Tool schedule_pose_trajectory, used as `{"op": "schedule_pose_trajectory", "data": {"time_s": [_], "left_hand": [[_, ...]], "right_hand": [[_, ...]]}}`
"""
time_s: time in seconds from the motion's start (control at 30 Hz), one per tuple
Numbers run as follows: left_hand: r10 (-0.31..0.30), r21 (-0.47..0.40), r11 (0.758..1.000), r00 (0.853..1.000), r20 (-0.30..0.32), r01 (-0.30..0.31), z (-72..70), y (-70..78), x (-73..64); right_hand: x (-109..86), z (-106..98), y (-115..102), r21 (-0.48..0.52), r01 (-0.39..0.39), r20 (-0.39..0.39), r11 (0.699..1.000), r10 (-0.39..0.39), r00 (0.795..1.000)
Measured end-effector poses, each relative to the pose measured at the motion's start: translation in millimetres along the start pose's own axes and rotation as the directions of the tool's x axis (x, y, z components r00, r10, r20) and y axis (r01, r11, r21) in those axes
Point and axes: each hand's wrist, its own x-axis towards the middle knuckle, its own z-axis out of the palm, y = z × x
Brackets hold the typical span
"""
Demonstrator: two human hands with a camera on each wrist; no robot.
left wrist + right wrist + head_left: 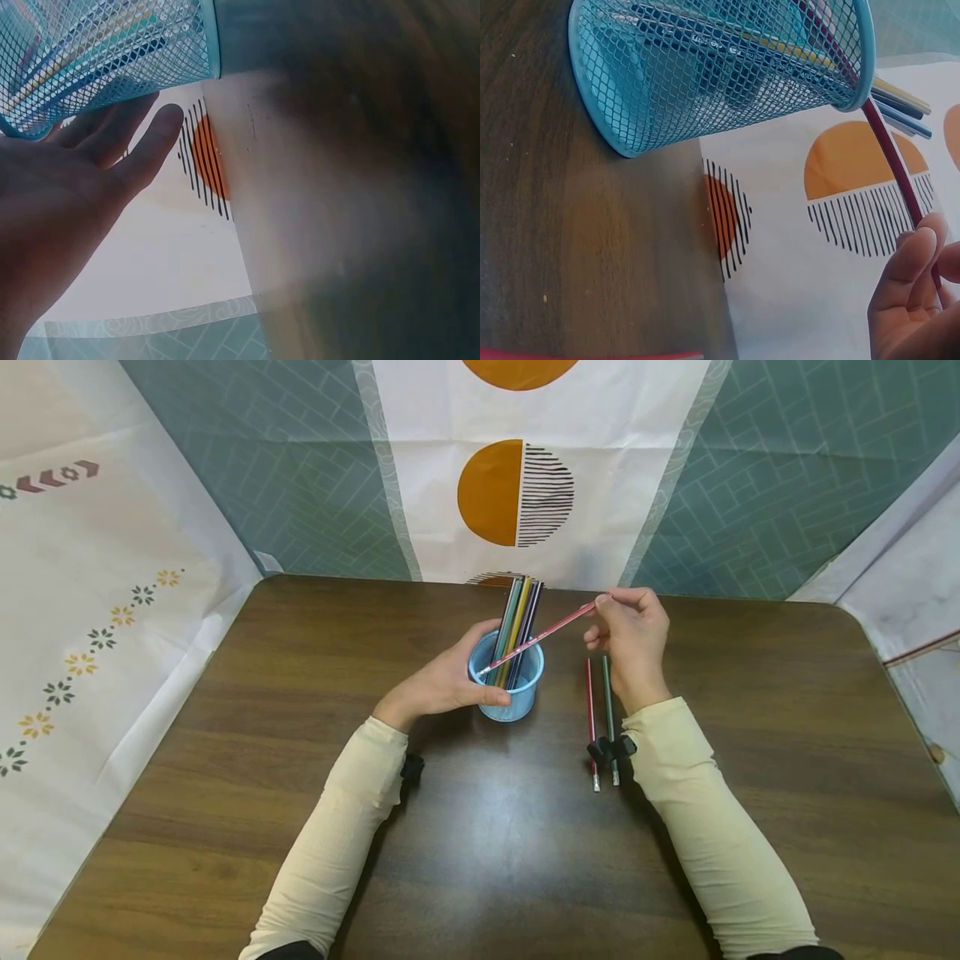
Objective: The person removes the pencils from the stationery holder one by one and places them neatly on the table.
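Dark brown wood-grain desk, rounded far corners, grain running mostly side to side, soft glare mid-front. Behind its far edge: teal backdrop with pale herringbone lines, split by a white centre panel. Ochre discs run down the panel; the middle one is half ochre, half black stripes. Left: white patterned sheet, diagonal row of yellow and dark green flowers, maroon chevrons higher up. Right: pale sheet with a thin brown band.

Person's forearms in pale yellow sleeves, black mounts at the wrists.

Left grip, bare hand, wrapped round a light blue tapered mesh cup, thumb on near side. Cup is near the desk's far edge, about centre; can't tell if its base touches.

Right grip pinches a pinkish-red slim pencil near its upper end; lower end is inside the cup mouth, shaft slanting over the rim.

Teal, yellow and dark navy pencils lean together in the cup. Red pencil and dark green pencil lie side by side on the desk, right of the cup.

Writing: silver lettering on a dark pencil, behind mesh, too broken up to read.
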Motion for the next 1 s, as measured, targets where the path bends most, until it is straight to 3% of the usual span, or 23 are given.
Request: {"op": "schedule_pose_trajectory", "data": {"time_s": [0.17, 0.6, 1.0], "left_hand": [[-0.034, 0.028, 0.999, 0.999, -0.012, 0.035, 0.6, 1.7, -0.2], [-0.035, 0.022, 0.999, 0.999, 0.003, 0.035, 0.7, 2.8, 0.7], [-0.047, 0.016, 0.999, 0.999, 0.017, 0.046, -0.6, 1.6, 0.2]], "right_hand": [[3.3, -1.8, -0.6, 0.078, -0.007, 0.000, 0.997, 0.007, 1.000], [10.0, -13.5, -12.3, 0.197, 0.025, -0.036, 0.980, -0.019, 0.999], [20.5, -30.9, -27.5, 0.207, 0.078, -0.114, 0.975, -0.055, 0.992]]}}
